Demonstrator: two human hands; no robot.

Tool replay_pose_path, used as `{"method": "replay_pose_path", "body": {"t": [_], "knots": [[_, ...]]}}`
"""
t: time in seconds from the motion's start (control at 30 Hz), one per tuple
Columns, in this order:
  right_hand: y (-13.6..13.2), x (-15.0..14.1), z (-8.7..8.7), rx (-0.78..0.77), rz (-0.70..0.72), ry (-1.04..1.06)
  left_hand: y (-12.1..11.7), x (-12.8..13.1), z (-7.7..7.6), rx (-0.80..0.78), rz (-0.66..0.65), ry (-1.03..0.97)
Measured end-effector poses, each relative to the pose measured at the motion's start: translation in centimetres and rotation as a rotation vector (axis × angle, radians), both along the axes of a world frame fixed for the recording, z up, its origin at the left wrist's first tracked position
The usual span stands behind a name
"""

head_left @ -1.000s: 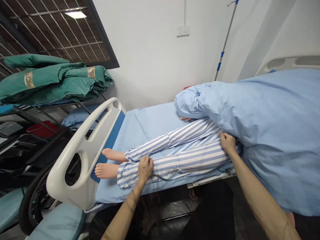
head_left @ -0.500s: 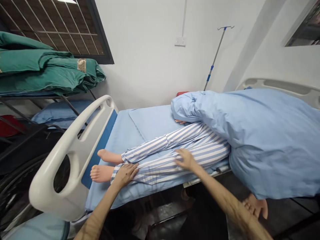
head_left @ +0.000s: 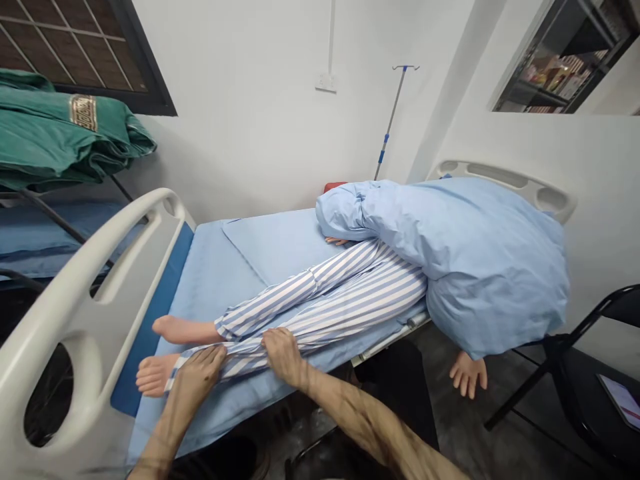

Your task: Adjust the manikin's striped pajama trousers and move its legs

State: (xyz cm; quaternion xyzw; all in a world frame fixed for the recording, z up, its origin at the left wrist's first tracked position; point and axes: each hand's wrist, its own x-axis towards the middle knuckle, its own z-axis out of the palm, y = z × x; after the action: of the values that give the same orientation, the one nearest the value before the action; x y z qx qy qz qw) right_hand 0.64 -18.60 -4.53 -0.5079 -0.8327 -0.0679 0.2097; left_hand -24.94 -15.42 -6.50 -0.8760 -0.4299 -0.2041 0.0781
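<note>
A mannequin in blue-and-white striped trousers (head_left: pixel 345 310) lies on the hospital bed, its bare feet towards the footboard. My left hand (head_left: pixel 201 370) is wrapped over the near lower leg just above the ankle. Further up the same shin, my right hand (head_left: pixel 283 353) grips the trouser leg with its fingers curled over the top. Beside it rests the far leg, whose bare foot (head_left: pixel 183 329) is uncovered. A light blue quilt (head_left: pixel 480 253) hides the mannequin's upper body. One mannequin hand (head_left: pixel 469 375) hangs out below the quilt at the near side.
The bed's footboard (head_left: pixel 135 313) stands at the left, with folded green cloth (head_left: pixel 65 147) on a rack behind it. An IV pole (head_left: pixel 393 123) is beyond the bed. At the right is a black chair (head_left: pixel 590 380) with a phone-like device (head_left: pixel 620 400) on it.
My right hand has moved from near the knee down the shin, closer to my left hand, and its fingers have closed over the leg. The view has turned to the right.
</note>
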Motion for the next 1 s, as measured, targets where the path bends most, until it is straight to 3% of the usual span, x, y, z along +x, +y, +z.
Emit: {"method": "replay_pose_path", "body": {"t": [0.1,0.2,0.43,0.57,0.63,0.7,0.8,0.9,1.0], "knots": [[-0.2,-1.4,0.6,-0.029,-0.059,-0.076,-0.4,-0.6,-0.1,0.021,-0.014,-0.034],[-0.6,-1.1,1.0,-0.001,-0.03,-0.085,-0.5,0.2,0.2,0.005,0.035,-0.029],[-1.5,0.8,-0.1,0.131,-0.029,-0.033,-1.7,5.6,0.6,0.043,0.045,0.03],[-2.2,3.4,-1.0,0.134,-0.052,0.041,-2.7,9.3,0.3,0.024,0.163,-0.028],[-2.4,4.7,-1.1,0.119,-0.049,0.086,-2.6,10.2,0.2,-0.017,0.189,-0.032],[-2.2,5.5,-0.8,0.081,-0.029,0.125,-2.0,10.0,0.1,-0.072,0.13,-0.022],[-0.3,5.0,0.5,-0.043,-0.003,0.2,-0.1,9.1,0.5,-0.06,0.086,-0.104],[3.6,3.6,2.5,-0.169,-0.049,0.208,2.5,9.1,1.3,0.016,0.243,-0.223],[8.0,3.2,4.0,-0.246,-0.136,0.111,5.0,9.9,1.7,-0.025,0.355,-0.097]]}}
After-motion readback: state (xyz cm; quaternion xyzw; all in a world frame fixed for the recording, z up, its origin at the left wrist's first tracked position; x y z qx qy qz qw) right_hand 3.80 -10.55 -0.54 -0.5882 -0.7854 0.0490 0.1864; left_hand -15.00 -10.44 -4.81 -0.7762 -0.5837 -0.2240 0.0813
